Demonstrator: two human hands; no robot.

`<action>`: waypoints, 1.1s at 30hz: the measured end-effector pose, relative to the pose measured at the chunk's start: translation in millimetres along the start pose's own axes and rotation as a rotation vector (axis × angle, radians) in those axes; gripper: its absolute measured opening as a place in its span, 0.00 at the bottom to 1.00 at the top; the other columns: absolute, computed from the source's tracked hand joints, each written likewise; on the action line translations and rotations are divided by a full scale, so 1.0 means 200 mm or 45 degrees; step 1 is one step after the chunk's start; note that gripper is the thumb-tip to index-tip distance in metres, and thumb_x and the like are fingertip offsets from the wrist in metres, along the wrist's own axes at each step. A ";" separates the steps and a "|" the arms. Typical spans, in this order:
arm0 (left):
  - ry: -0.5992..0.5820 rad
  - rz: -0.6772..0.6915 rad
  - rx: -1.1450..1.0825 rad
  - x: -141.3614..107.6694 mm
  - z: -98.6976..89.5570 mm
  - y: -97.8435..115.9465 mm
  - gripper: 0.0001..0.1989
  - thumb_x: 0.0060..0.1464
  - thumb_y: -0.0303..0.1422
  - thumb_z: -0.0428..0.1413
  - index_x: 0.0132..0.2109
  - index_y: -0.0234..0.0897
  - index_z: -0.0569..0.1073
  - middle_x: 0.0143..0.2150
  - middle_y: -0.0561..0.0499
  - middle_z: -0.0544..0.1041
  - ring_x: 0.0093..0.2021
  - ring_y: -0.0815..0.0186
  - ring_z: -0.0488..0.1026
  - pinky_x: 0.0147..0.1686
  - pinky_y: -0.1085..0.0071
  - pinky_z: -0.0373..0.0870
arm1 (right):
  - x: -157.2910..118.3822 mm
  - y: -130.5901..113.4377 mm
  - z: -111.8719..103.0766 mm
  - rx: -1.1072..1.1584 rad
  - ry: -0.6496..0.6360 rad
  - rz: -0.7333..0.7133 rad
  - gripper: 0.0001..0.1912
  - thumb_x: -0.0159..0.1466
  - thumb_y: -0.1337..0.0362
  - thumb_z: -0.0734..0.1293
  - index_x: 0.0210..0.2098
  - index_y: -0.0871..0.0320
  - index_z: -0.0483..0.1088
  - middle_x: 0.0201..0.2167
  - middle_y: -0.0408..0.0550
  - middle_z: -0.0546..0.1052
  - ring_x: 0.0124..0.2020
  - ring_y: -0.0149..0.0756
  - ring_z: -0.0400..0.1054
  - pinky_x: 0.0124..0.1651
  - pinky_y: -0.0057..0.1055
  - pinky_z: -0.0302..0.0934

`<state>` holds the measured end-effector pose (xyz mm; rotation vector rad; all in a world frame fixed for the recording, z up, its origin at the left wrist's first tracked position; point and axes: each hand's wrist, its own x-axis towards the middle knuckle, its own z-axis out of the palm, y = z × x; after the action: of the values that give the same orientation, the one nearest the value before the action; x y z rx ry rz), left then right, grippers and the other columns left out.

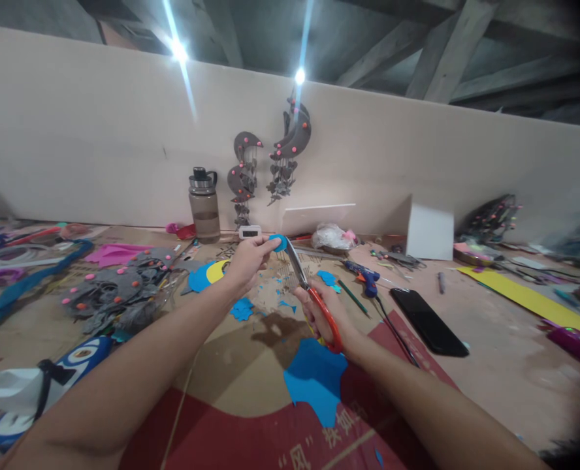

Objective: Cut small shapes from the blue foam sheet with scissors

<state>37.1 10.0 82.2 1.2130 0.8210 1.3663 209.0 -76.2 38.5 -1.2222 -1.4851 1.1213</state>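
Observation:
Pinched in the fingertips of my left hand (251,261) is a small blue felt piece (278,243). My right hand (330,312) grips red-handled scissors (300,269), whose blades point up and touch or nearly touch the felt's right edge. Under my right wrist lies a larger blue felt sheet (317,378) with a cut, uneven outline. Small cut blue pieces (241,309) and scraps are scattered on the cardboard between my hands. A blue and yellow felt shape (206,277) lies left of my left hand, partly behind it.
On the right are a blue glue gun (366,279), a dark pencil (353,299) and a black phone (428,321). Grey felt crescents with pink dots (123,287) pile up on the left. A water bottle (204,207) stands by the wall, where finished-looking hangings (292,140) hang.

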 end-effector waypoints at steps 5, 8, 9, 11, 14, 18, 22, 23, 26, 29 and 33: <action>0.018 0.010 -0.058 0.00 0.01 -0.02 0.18 0.39 0.40 0.69 0.28 0.32 0.72 0.21 0.58 0.63 0.20 0.77 0.57 0.18 0.79 0.49 | -0.01 -0.03 0.01 0.055 -0.003 0.078 0.21 0.60 0.44 0.67 0.30 0.54 0.58 0.15 0.33 0.58 0.10 0.23 0.49 0.09 0.21 0.50; 0.012 -0.035 -0.076 0.00 0.02 -0.01 0.18 0.40 0.40 0.69 0.29 0.31 0.73 0.23 0.52 0.71 0.22 0.75 0.65 0.19 0.78 0.54 | -0.01 -0.04 0.02 0.055 0.015 0.092 0.22 0.59 0.43 0.67 0.30 0.54 0.59 0.14 0.32 0.58 0.10 0.23 0.49 0.08 0.21 0.49; 0.009 -0.041 -0.078 -0.01 0.02 -0.01 0.18 0.40 0.40 0.69 0.29 0.31 0.73 0.24 0.51 0.72 0.21 0.74 0.66 0.19 0.78 0.55 | -0.01 -0.04 0.02 0.043 0.021 0.086 0.22 0.59 0.43 0.67 0.29 0.54 0.59 0.14 0.32 0.58 0.10 0.23 0.49 0.08 0.21 0.49; 0.003 -0.040 -0.092 -0.01 0.03 0.00 0.18 0.41 0.40 0.69 0.30 0.31 0.72 0.26 0.49 0.75 0.21 0.74 0.68 0.18 0.77 0.56 | -0.02 -0.05 0.02 0.012 0.022 0.051 0.22 0.60 0.43 0.67 0.29 0.55 0.58 0.14 0.33 0.59 0.10 0.23 0.50 0.09 0.21 0.49; 0.014 -0.013 -0.141 -0.01 0.03 0.00 0.17 0.41 0.38 0.69 0.31 0.31 0.72 0.26 0.51 0.74 0.22 0.74 0.68 0.19 0.78 0.57 | -0.02 -0.07 0.01 0.041 0.046 0.029 0.22 0.59 0.44 0.68 0.30 0.55 0.59 0.15 0.33 0.59 0.10 0.23 0.51 0.10 0.21 0.50; 0.015 0.043 -0.170 0.00 0.03 0.00 0.15 0.40 0.34 0.69 0.31 0.32 0.72 0.24 0.55 0.71 0.22 0.75 0.66 0.20 0.78 0.59 | 0.00 -0.06 0.00 0.220 0.107 0.049 0.24 0.58 0.41 0.68 0.33 0.54 0.59 0.16 0.32 0.60 0.11 0.23 0.52 0.10 0.21 0.50; 0.004 0.013 -0.168 0.00 0.03 -0.02 0.13 0.41 0.31 0.67 0.32 0.31 0.72 0.23 0.55 0.70 0.22 0.75 0.65 0.21 0.78 0.60 | 0.03 -0.03 -0.02 0.410 0.110 0.040 0.26 0.57 0.37 0.66 0.33 0.53 0.58 0.15 0.31 0.59 0.11 0.24 0.51 0.11 0.21 0.49; -0.002 -0.003 -0.167 0.00 0.03 -0.02 0.13 0.41 0.31 0.67 0.32 0.31 0.72 0.23 0.55 0.69 0.22 0.75 0.65 0.21 0.78 0.60 | 0.04 -0.03 -0.02 0.425 0.107 0.040 0.27 0.57 0.37 0.66 0.34 0.53 0.58 0.15 0.31 0.59 0.11 0.24 0.52 0.11 0.21 0.49; -0.015 -0.037 -0.176 -0.01 0.04 -0.02 0.14 0.40 0.32 0.68 0.32 0.32 0.72 0.23 0.56 0.69 0.22 0.75 0.64 0.20 0.78 0.59 | 0.03 -0.04 -0.01 0.400 0.090 -0.018 0.27 0.56 0.36 0.66 0.35 0.54 0.60 0.16 0.32 0.59 0.12 0.24 0.52 0.13 0.22 0.50; -0.023 -0.052 -0.206 -0.03 0.06 0.00 0.16 0.38 0.32 0.69 0.31 0.32 0.71 0.23 0.56 0.69 0.21 0.76 0.64 0.21 0.79 0.59 | 0.03 -0.04 0.00 0.357 0.045 -0.157 0.26 0.59 0.38 0.65 0.37 0.55 0.62 0.18 0.33 0.60 0.14 0.25 0.55 0.17 0.23 0.53; -0.051 -0.062 -0.270 -0.05 0.07 0.04 0.17 0.36 0.32 0.70 0.31 0.32 0.70 0.23 0.57 0.69 0.21 0.77 0.64 0.20 0.80 0.58 | 0.05 -0.01 0.00 0.240 0.045 -0.220 0.23 0.60 0.44 0.68 0.42 0.56 0.65 0.23 0.38 0.66 0.21 0.29 0.63 0.25 0.27 0.60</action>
<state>47.9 -3.0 90.2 1.0458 0.6555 1.3491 206.9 -66.9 40.5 -0.9608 -1.3960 1.0904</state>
